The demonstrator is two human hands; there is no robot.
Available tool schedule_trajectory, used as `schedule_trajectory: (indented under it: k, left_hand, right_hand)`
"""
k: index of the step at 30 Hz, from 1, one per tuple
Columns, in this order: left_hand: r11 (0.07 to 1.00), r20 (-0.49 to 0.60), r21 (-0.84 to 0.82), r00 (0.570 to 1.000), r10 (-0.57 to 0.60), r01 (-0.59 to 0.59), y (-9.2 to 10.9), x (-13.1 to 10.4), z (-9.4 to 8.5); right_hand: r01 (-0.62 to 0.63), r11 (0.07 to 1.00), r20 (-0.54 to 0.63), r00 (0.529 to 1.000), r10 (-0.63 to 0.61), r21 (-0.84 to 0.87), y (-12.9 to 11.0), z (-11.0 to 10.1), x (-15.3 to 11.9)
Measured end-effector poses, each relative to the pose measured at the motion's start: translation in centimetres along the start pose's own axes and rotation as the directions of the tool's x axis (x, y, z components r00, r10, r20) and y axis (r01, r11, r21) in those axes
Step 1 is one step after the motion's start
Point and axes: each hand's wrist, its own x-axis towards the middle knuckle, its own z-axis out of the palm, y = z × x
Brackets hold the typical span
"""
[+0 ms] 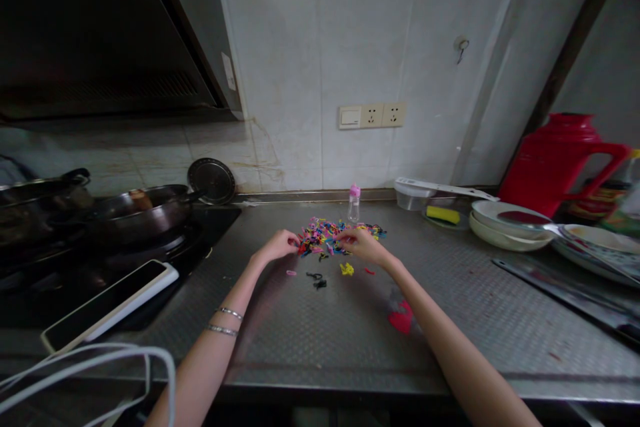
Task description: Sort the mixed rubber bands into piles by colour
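at mid-frame, a loose heap (pixel 317 235) of small pieces, pink, yellow, red, blue, lies by the left hand (pixel 280 245) and right hand (pixel 364 245), fingers curled nearly closed; their hold i cannot tell.

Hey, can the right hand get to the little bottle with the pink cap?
Probably yes: the bottle stands upright just beyond the right hand, and only a low pile of small coloured pieces seems to lie between them.

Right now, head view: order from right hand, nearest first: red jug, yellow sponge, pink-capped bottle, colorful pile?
1. Colorful pile, at the right hand
2. Pink-capped bottle, just behind the hand
3. Yellow sponge, to the right
4. Red jug, far right
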Motion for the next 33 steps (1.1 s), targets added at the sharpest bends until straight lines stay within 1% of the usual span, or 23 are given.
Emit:
schedule_trajectory:
  k: [3,6,11,16,19,22,27,33]
  left_hand:
    - [1.000,0.015,0.014,1.000,0.018,-0.018,0.1,-0.1,0.1]
    - [1.000,0.013,0.017,1.000,0.011,-0.011,0.0,-0.1,0.3]
    - [1.000,0.009,0.005,1.000,-0.005,0.005,0.0,-0.2,0.6]
    - [0.999,0.004,0.031,1.000,-0.012,0.012,-0.1,-0.1,0.6]
    - [1.000,-0.021,0.027,1.000,-0.003,0.004,-0.2,0.0,0.5]
    - [1.000,-0.068,0.018,0.998,-0.003,0.005,-0.1,-0.1,0.3]
    - [0.997,-0.107,-0.069,0.993,-0.043,0.036,0.4,-0.4,-0.2]
    - [0.979,-0.169,-0.203,0.985,-0.025,-0.010,0.6,-0.1,-0.2]
  right_hand:
    - [-0.005,0.999,-0.043,0.999,0.003,-0.052,0.2,-0.6,-0.2]
    - [-0.009,0.995,-0.075,0.997,0.002,-0.099,0.4,-1.1,-0.4]
    - [-0.015,0.991,-0.081,0.997,0.004,-0.133,1.1,-1.2,-0.6]
    - [0.016,0.990,-0.096,0.995,-0.030,-0.141,1.7,-1.2,-0.6]
    - [0.023,0.989,-0.106,0.994,-0.039,-0.148,2.0,-1.2,-0.7]
    - [0.023,0.988,-0.110,0.993,-0.041,-0.155,2.0,-1.3,-0.8]
    - [0.001,0.987,-0.110,0.994,-0.019,-0.160,2.2,-1.4,-0.8]
    - [-0.011,0.986,-0.110,0.994,-0.007,-0.169,2.3,-1.5,-0.7]
